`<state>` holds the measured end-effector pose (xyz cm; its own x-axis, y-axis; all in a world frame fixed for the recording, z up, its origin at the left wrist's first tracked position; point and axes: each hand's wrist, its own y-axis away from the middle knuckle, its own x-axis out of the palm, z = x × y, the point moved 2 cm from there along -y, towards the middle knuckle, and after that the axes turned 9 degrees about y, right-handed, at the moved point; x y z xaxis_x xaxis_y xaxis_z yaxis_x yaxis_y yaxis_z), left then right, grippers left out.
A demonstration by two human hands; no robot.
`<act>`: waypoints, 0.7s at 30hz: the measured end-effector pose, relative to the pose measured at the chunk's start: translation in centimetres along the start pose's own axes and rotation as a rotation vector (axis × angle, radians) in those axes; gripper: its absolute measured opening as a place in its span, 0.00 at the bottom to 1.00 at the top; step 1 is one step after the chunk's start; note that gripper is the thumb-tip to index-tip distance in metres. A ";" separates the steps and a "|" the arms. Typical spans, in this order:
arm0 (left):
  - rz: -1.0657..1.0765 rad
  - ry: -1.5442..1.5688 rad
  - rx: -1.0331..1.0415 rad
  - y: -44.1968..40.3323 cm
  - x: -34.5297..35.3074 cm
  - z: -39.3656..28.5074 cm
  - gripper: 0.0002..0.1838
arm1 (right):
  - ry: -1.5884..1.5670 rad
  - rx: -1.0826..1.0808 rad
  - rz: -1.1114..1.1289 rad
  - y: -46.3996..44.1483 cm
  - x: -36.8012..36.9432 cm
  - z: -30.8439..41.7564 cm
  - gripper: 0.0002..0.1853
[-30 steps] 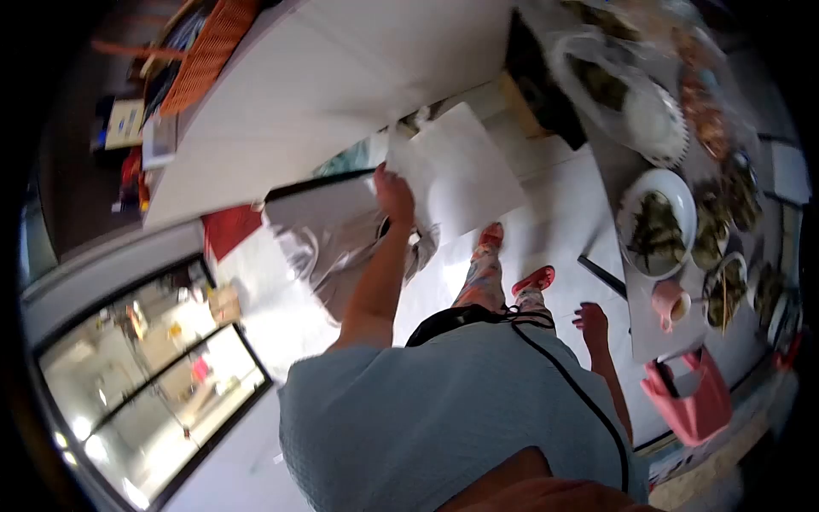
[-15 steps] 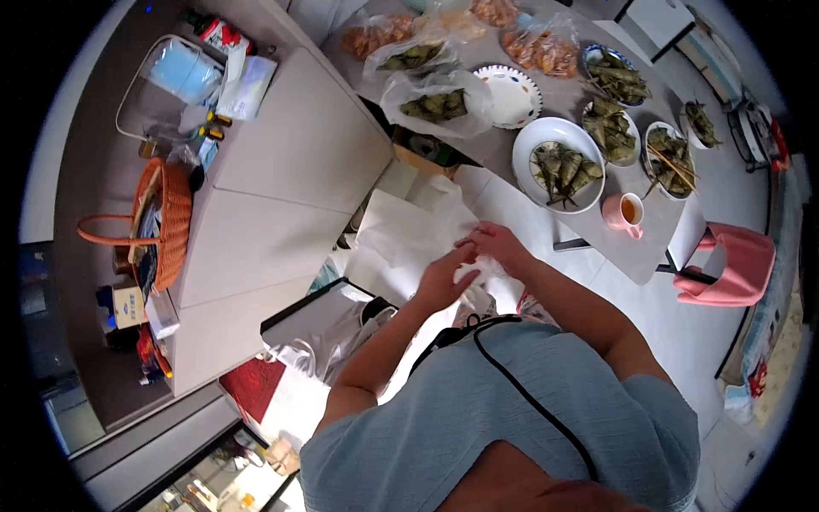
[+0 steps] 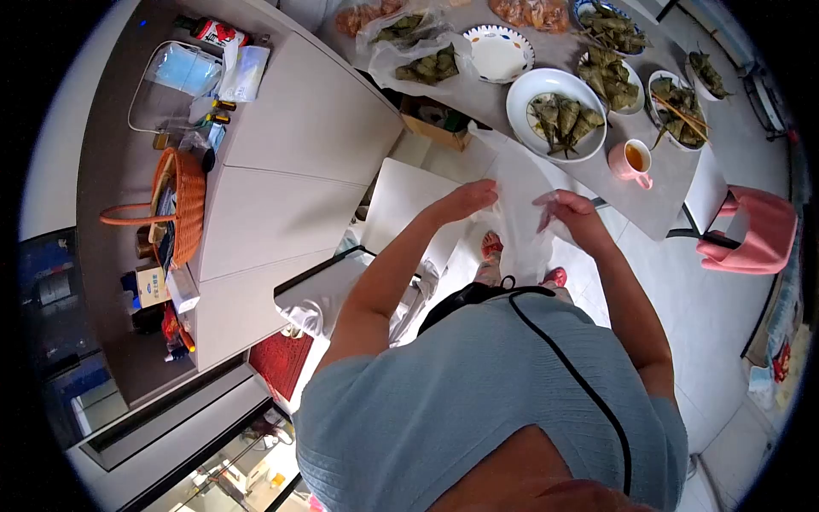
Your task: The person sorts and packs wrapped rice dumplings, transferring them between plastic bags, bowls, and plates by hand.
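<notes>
A thin translucent plastic bag (image 3: 522,192) hangs between my hands in front of my body. My left hand (image 3: 467,201) grips its left edge with the fingers closed. On the other side, my right hand (image 3: 570,215) pinches the bag's right edge, partly behind the film. Beyond the hands stands a large white bowl (image 3: 517,119) holding several leaf-wrapped zongzi (image 3: 561,124). A pink mug (image 3: 630,162) with amber liquid is by the table's near edge.
More zongzi fill a white bowl (image 3: 636,96), a bowl with chopsticks (image 3: 682,115) and a plastic bag (image 3: 426,70). An empty patterned plate (image 3: 499,53) lies on the table. A wicker basket (image 3: 183,209) sits on the left shelf; a pink chair (image 3: 751,230) stands right.
My hands have moved apart, and the crumpled bag is now stretched out between them. The view has shifted slightly, and my feet now show below the bag.
</notes>
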<state>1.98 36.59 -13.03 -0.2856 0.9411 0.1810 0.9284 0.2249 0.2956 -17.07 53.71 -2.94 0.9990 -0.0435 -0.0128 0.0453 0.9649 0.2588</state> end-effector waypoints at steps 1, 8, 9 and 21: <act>0.043 -0.041 -0.092 0.4 1.5 0.5 0.24 | -0.014 -0.037 -0.064 1.1 -0.6 -0.3 0.10; 0.459 -0.966 0.294 1.8 7.9 15.2 0.16 | -0.037 -0.044 -0.359 10.6 -7.1 -2.9 0.09; 0.464 -0.973 0.298 1.9 8.5 14.9 0.16 | 0.004 -0.055 -0.413 12.0 -8.1 -3.3 0.10; -0.873 -1.388 -0.419 7.1 -1.9 7.9 0.13 | -0.114 0.122 -0.838 28.1 -14.2 -9.6 0.11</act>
<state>10.99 38.39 -18.71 -0.0219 0.1283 -0.9915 0.4310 0.8960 0.1064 -30.00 83.98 -4.76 0.6290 -0.7626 -0.1509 0.7627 0.5678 0.3096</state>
